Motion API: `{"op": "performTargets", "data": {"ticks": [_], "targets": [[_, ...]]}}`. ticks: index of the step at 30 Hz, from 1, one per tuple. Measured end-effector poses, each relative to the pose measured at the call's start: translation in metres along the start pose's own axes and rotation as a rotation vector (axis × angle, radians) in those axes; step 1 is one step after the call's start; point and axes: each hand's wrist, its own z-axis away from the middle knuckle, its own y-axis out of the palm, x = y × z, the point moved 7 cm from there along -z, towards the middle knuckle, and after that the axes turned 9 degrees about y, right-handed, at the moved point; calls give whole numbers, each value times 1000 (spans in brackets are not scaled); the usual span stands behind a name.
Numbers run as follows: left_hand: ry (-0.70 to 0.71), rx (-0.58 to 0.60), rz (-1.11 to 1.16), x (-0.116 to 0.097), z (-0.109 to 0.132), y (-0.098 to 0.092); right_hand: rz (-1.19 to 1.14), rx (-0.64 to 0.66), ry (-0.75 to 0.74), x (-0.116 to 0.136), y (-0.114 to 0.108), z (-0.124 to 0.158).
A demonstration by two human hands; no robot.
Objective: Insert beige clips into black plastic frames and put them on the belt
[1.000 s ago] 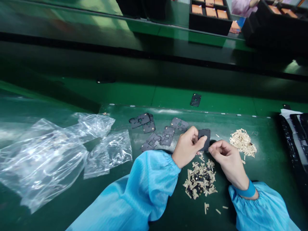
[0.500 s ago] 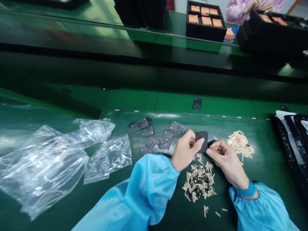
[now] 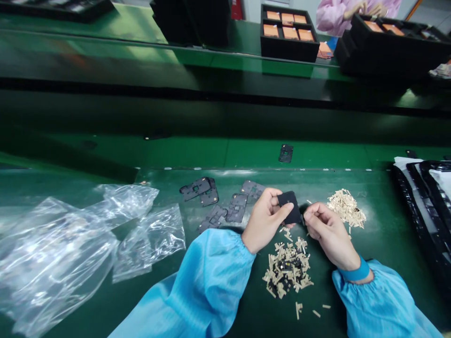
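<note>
Black thin plate (image 3: 289, 197), matte face, rounded corners, tilted in left hand (image 3: 265, 217)

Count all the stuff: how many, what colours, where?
Held plate: one, black, centre
Loose plates: several, black, middle
Mixed pile: one, beige and black, front
Pale pile: one, beige, right
Bags: at least two, clear, left
Stack: one, black and white, far right
Trays: several, black, top
Orange pieces: several, orange, in trays
Co-worker: one, wearing pink, top
Tabletop: one, green, underneath
Sleeves: two, blue, bottom
Wristband: one, blue, right wrist
Left hand: one, bare, holding plate
Right hand: one, bare, alongside
</note>
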Motion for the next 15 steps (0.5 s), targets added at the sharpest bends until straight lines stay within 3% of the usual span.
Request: {"op": "performTargets", "data": {"ticks": [15], "targets": [[34,17,-3,-5,3,2,-59,151,60,-3,14,2]]}}
